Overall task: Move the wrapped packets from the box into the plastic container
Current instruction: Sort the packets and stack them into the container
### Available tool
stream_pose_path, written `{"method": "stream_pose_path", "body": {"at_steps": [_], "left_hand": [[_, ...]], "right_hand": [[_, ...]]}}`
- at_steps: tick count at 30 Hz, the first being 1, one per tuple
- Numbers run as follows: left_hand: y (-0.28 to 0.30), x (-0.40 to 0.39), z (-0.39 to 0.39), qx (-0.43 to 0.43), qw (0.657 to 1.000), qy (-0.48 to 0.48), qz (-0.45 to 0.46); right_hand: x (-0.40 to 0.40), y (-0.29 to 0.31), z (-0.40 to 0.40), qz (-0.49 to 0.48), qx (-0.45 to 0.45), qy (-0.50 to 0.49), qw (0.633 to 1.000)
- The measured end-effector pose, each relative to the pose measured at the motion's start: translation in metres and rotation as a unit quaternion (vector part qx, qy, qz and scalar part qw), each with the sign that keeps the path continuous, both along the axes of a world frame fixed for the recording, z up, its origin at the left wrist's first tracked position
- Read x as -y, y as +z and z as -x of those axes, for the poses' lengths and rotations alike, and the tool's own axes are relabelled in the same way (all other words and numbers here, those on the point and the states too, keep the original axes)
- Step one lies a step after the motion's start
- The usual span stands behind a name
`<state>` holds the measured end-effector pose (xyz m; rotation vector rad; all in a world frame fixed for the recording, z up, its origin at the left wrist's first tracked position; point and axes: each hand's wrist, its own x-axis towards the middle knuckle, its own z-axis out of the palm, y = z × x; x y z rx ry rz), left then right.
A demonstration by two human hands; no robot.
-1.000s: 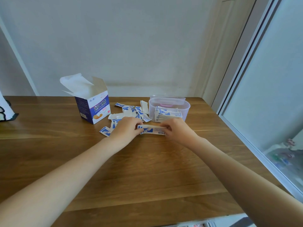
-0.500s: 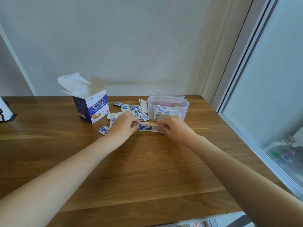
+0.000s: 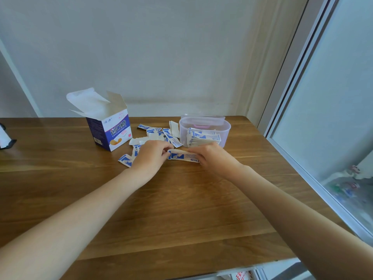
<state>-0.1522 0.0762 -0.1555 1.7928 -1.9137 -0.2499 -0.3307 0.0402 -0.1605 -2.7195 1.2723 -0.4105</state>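
**Small stack held at both ends, loose packets close by**

Just above the centre of the frame, a small stack of packets point(image 3: 182, 155) spans the gap between the two hands. The left hand point(image 3: 150, 156) pinches its left end with curled fingers, and the right hand point(image 3: 214, 158) grips its right end the same way. The stack sits low over the table point(image 3: 181, 209), or on it; I cannot tell which.

What could go wrong, as a judgement:
- The packets look thin and slick. If either pinch loosens during the carry, the stack could fan out and drop.
- The left hand sits right at the loose pile point(image 3: 159, 134), over some of its packets. A quick lift could drag those along or knock them further across the table.
- The plastic container point(image 3: 226, 128) already holds a leaning row of packets that fills much of the front. A stack pushed in flat might catch on the rim or on that row, and the light tub could slide toward the table's right edge.

The container stands just behind the right hand, toward the upper right of the held stack. The opened box point(image 3: 110, 130) stands upright to the upper left of the left hand, a little apart from it. One loose packet point(image 3: 125, 159) lies just left of the left wrist.
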Motion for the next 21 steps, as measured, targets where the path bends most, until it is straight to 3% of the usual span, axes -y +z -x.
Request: {"method": "stream_pose_path", "body": {"at_steps": [9,13,17,19,21], "left_hand": [[0.002,0.0,-0.005,0.04,0.998,-0.02,-0.032],[0.013,0.011,-0.009,-0.062,0.997,-0.012,-0.041],[0.047,0.038,-0.002,-0.214,0.977,0.016,0.011],[0.062,0.054,0.01,-0.227,0.973,0.014,0.038],[0.071,0.068,0.023,-0.187,0.981,0.005,0.05]], "right_hand": [[0.0,-0.015,0.004,0.063,-0.024,0.004,0.998],[-0.001,-0.003,0.005,-0.007,0.122,-0.031,0.992],[0.017,0.035,0.01,-0.046,0.33,-0.159,0.929],[0.032,0.053,0.014,-0.042,0.37,-0.208,0.905],[0.044,0.065,0.019,-0.045,0.344,-0.247,0.904]]}}
